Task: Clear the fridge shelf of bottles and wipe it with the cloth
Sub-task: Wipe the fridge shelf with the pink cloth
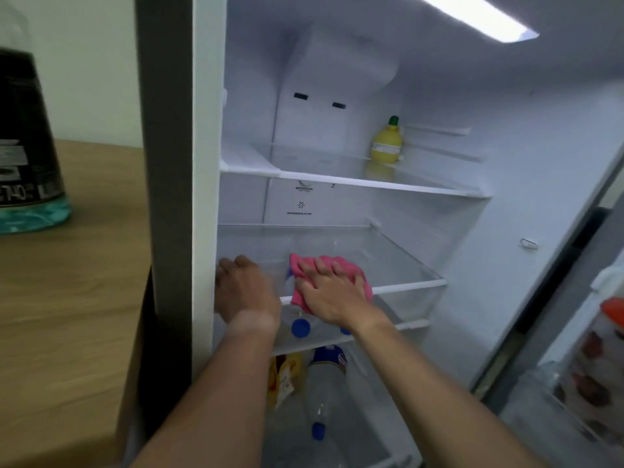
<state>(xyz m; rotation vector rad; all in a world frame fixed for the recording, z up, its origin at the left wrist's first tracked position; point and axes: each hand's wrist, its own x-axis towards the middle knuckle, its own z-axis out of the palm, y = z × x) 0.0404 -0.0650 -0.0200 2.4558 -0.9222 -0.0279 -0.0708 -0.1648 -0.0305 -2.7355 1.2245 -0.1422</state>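
While we lean into the open fridge, our right hand (332, 292) lies flat on the pink cloth (300, 265), fingers spread wide and pressing it onto the front of the middle glass shelf (398, 261), close to the shelf's left half. Our left hand (244, 288) sits at nine o'clock from the cloth, at the shelf's left front corner against the fridge wall; its fingers curl forward, but we cannot tell whether they grip the edge. At six o'clock from the cloth, on the level below, a clear bottle with a blue cap (300, 327) lies on its side, and lower still a larger clear bottle (324, 393) lies with its blue cap toward us beside a yellow packet (287, 376). At one o'clock, on the upper shelf (371, 182), a yellow lemon-shaped bottle (386, 143) with a green cap stands upright at the back right.
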